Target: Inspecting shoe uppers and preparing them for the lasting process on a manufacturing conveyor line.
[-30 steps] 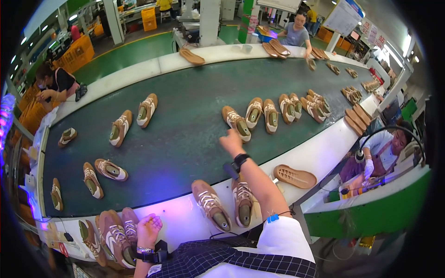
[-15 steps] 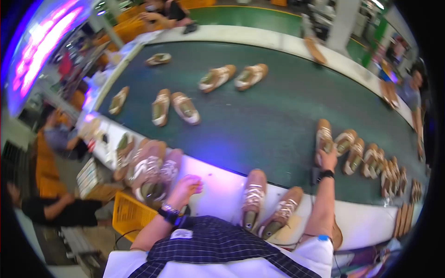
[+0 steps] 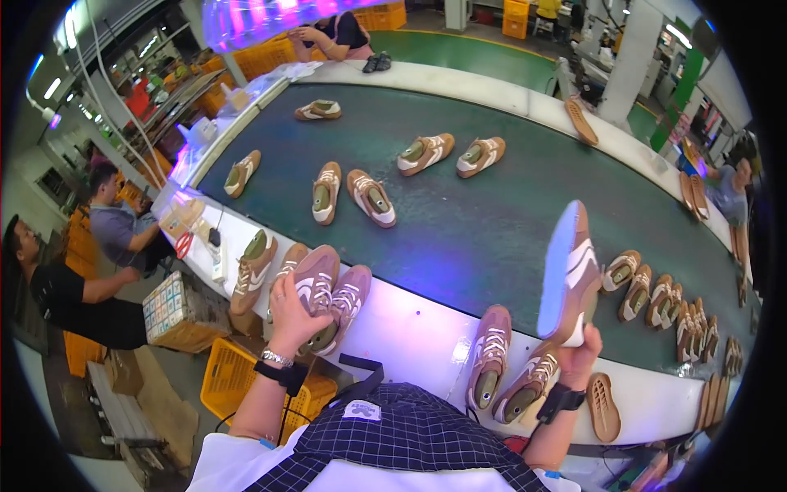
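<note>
A factory hall with a long dark green conveyor belt (image 3: 492, 221) curves across the view, edged by a pale surface (image 3: 418, 328) along its near side. Tan and white sneakers lie scattered on the belt, and a crowded row of them (image 3: 664, 303) runs along its right part. Below the near edge stands a yellow crate (image 3: 238, 377). On the pale surface lie a pair of pink sneakers (image 3: 504, 369) and, to their right, a loose tan sole (image 3: 605, 406).

The right hand (image 3: 580, 353) holds a raised pink sneaker (image 3: 570, 275) upright by its heel, sole turned leftward, grip closed around it above the belt's near edge. The left hand (image 3: 291, 307) rests on a cluster of pink sneakers (image 3: 328, 291) on the surface, fingers wrapped loosely over one shoe.
</note>
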{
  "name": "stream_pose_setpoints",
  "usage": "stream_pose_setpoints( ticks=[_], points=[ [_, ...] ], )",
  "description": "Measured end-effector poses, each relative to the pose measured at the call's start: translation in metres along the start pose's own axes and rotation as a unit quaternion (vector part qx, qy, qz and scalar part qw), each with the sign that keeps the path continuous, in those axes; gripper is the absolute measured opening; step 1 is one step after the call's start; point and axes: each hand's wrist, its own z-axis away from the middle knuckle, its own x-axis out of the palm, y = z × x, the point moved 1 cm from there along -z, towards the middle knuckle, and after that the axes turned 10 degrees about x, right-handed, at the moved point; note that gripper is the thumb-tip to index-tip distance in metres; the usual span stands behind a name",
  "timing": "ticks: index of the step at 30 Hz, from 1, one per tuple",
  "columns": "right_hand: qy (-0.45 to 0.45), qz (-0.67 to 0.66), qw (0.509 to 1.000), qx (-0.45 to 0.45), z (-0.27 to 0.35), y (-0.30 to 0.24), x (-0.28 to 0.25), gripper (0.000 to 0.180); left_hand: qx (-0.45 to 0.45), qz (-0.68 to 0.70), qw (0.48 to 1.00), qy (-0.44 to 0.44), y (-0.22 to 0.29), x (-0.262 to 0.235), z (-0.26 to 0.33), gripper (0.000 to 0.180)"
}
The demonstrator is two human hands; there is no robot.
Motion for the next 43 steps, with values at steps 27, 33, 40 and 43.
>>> stream_pose_setpoints(
  ticks=[27,33,40,43],
  points=[
    [-0.028,0.199,0.971,0.128,0.059,0.14,0.169,0.078,-0.059,0.865,0.413,-0.278,-0.001,0.042,0.023,0.088],
    [-0.014,0.25,0.966,0.062,0.069,0.11,0.174,0.074,-0.035,0.884,0.368,-0.287,0.017,0.053,0.012,0.093],
    [-0.025,0.253,0.966,0.05,0.066,0.104,0.158,0.073,-0.036,0.865,0.416,-0.279,0.038,0.042,0.008,0.096],
    [-0.041,0.28,0.958,0.036,0.06,0.104,0.151,0.075,-0.016,0.848,0.451,-0.277,0.029,0.05,0.01,0.101]
  ],
)
